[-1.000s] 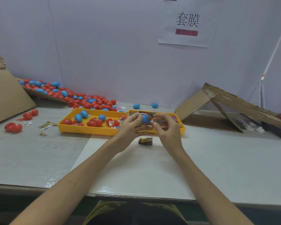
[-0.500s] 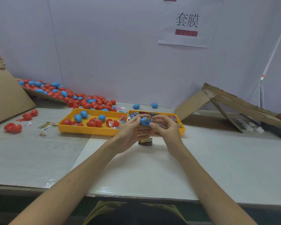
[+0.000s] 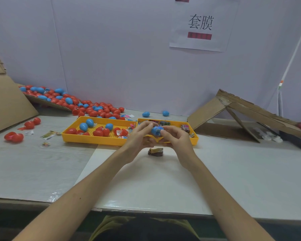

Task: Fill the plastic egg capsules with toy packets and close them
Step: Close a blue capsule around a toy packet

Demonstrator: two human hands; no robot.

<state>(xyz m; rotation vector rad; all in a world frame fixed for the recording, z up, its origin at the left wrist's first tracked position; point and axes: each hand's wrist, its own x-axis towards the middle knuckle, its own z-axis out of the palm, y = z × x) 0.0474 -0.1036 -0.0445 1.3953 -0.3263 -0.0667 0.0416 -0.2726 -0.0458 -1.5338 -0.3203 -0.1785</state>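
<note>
Head view: blue egg capsule (image 3: 157,130), one item, held in the air above the front edge of the yellow tray (image 3: 94,141), over its right compartment. The left hand (image 3: 139,136) pinches the capsule's left end with curled fingertips and thumb; the right hand (image 3: 176,139) pinches its right end the same way, so the capsule sits between the two hands. A printed patch shows on the capsule's near side; whether it is a packet cannot be told. The tray's left compartment holds red and blue eggs (image 3: 97,131) and the right compartment holds toy packets (image 3: 185,127). One brown toy packet (image 3: 155,151) lies on the bench (image 3: 233,171) just in front of the tray, below the hands. A heap of red and blue eggs (image 3: 94,108) lies behind the tray's left end. Two loose blue eggs (image 3: 145,114) sit behind its right compartment. A cardboard ramp (image 3: 241,108) stands right of the tray.
</note>
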